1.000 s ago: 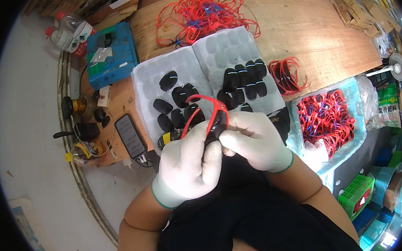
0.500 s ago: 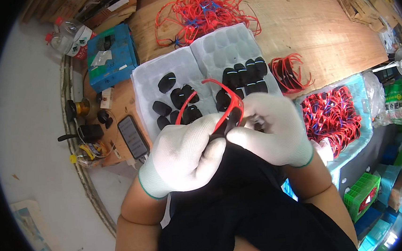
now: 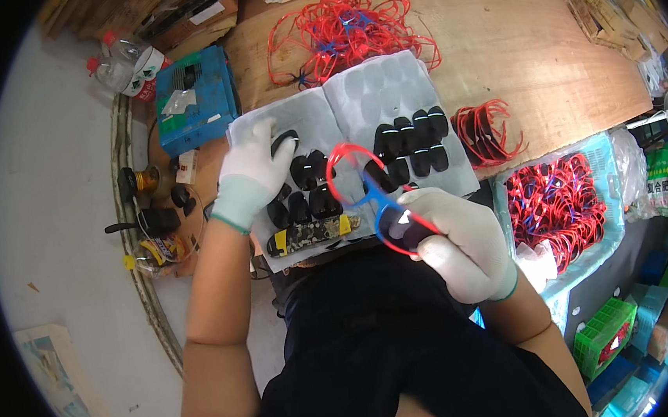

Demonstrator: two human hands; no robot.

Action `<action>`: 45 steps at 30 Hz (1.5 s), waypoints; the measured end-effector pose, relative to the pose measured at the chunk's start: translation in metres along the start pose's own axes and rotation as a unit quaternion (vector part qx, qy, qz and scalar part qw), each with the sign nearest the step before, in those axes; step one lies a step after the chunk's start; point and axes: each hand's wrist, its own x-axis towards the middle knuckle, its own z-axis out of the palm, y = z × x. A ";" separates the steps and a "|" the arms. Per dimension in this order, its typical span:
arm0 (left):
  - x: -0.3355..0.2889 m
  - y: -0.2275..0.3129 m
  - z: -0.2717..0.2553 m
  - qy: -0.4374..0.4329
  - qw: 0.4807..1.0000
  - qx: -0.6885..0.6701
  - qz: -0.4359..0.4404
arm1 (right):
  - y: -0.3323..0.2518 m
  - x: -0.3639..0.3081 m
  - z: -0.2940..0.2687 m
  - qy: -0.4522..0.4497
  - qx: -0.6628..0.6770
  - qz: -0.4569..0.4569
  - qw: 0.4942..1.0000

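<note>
My right hand (image 3: 466,241), in a white knit glove, grips a red and blue glasses frame (image 3: 372,196) by its near end. A dark lens (image 3: 406,229) sits in the near rim; the far rim holds no lens. Over the left moulded tray (image 3: 253,125), my gloved left hand (image 3: 252,168) pinches a loose dark lens (image 3: 286,140) at its edge. More dark lenses (image 3: 323,201) lie in that tray below the hand. Several others (image 3: 422,127) stand in rows in the right tray (image 3: 375,84).
Tangled red frames (image 3: 351,27) lie behind the trays, with stacked glasses (image 3: 489,132) to the right. A blue crate (image 3: 613,210) holds many more. A blue box (image 3: 196,102) stands left; a camouflage-patterned long object (image 3: 316,235) lies along the tray's near edge.
My left hand has let go of the glasses and moved left and away to a loose lens in the tray. The right hand has turned the frame, now front outward, and come slightly nearer.
</note>
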 end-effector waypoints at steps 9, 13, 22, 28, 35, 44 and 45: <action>0.003 -0.020 0.022 -0.051 0.992 -0.061 -0.096 | -0.001 -0.012 0.018 0.096 0.122 0.112 0.982; -0.006 -0.012 0.008 -0.101 0.950 -0.248 -0.163 | 0.006 -0.013 0.020 0.111 0.233 0.082 0.963; -0.029 -0.006 -0.012 0.024 0.964 -0.245 -0.098 | 0.013 -0.016 0.030 0.165 0.293 0.108 0.936; -0.093 0.063 -0.063 -0.212 0.700 -0.681 -0.034 | 0.003 0.000 0.032 0.004 0.118 0.181 0.976; -0.088 0.072 -0.061 -0.202 0.787 -0.581 0.039 | 0.007 0.008 0.039 -0.077 0.058 0.149 0.984; -0.096 0.070 -0.026 -0.282 0.404 -0.863 -0.116 | 0.005 0.004 0.050 -0.049 0.237 0.213 0.947; -0.096 0.071 -0.025 -0.275 0.405 -0.866 -0.105 | 0.006 0.005 0.048 -0.065 0.225 0.197 0.952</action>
